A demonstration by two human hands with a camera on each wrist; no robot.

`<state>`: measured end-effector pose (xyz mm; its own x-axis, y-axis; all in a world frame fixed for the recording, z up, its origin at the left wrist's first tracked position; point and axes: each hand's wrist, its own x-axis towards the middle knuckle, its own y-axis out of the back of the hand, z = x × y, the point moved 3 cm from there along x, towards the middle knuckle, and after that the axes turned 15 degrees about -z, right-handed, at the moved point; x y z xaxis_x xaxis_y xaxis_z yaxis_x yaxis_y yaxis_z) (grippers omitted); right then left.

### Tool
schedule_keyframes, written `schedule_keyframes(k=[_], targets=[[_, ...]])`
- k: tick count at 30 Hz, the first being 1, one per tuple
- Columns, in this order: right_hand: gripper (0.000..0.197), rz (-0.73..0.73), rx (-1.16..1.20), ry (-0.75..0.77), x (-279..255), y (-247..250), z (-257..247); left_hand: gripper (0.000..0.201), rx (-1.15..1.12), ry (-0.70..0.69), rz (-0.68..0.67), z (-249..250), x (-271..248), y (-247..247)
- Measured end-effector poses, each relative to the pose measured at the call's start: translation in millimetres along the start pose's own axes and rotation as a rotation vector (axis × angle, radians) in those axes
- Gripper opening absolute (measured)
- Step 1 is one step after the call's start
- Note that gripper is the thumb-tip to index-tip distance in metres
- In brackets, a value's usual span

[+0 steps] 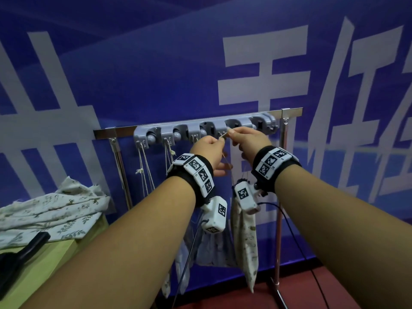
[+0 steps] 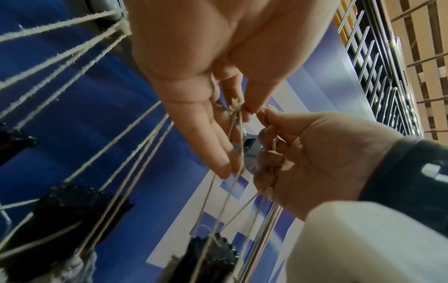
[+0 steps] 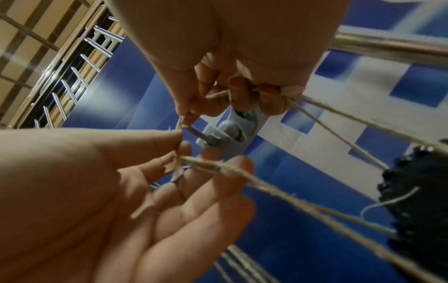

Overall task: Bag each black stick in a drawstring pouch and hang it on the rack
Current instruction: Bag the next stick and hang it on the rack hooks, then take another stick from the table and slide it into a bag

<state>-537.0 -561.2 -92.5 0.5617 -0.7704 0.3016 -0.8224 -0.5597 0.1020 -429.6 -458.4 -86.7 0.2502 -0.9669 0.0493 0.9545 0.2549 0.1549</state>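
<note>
Both hands are raised at the grey hook strip (image 1: pixel 205 130) on the metal rack. My left hand (image 1: pixel 219 141) pinches the beige drawstring (image 2: pixel 236 107) at its knot between thumb and forefinger, the other fingers straight. The fingers of my right hand (image 1: pixel 231 132) are curled round another strand of the drawstring (image 3: pixel 293 91), just below a grey hook (image 3: pixel 206 136). A patterned pouch (image 1: pixel 245 237) hangs from these strings under my wrists, the knobbly top of a black stick (image 3: pixel 417 191) poking out of it. Another black stick (image 1: pixel 24 248) lies on the table at the left.
Two more pouch strings (image 1: pixel 145 170) hang from hooks at the left end of the strip, their stick tops (image 2: pixel 72 210) showing in the left wrist view. Empty patterned pouches (image 1: pixel 51 210) are heaped on the yellow table (image 1: pixel 55 253). A rack leg (image 1: pixel 278 219) stands at the right, with a blue banner behind.
</note>
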Motion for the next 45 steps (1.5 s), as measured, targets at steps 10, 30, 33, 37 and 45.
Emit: schedule_keyframes(k=[10, 30, 33, 37, 45], targets=[[0.023, 0.046, 0.026, -0.079, 24, -2, 5, 0.024, -0.051, 0.021, 0.039, 5, 16, -1], [0.011, 0.014, -0.121, -0.315, -39, -29, 28, 0.017, 0.242, 0.192, -0.052, -45, -36, 17], [0.005, 0.002, -0.100, -0.319, -62, -44, 25, 0.015, 0.211, 0.233, -0.101, -54, -63, 24], [0.027, -0.008, -0.111, -0.345, -89, -70, 14, 0.014, 0.244, 0.287, -0.118, -57, -104, 40], [0.007, -0.177, -0.054, -0.367, -128, -151, -10, 0.013, 0.221, 0.334, -0.056, -56, -176, 98]])
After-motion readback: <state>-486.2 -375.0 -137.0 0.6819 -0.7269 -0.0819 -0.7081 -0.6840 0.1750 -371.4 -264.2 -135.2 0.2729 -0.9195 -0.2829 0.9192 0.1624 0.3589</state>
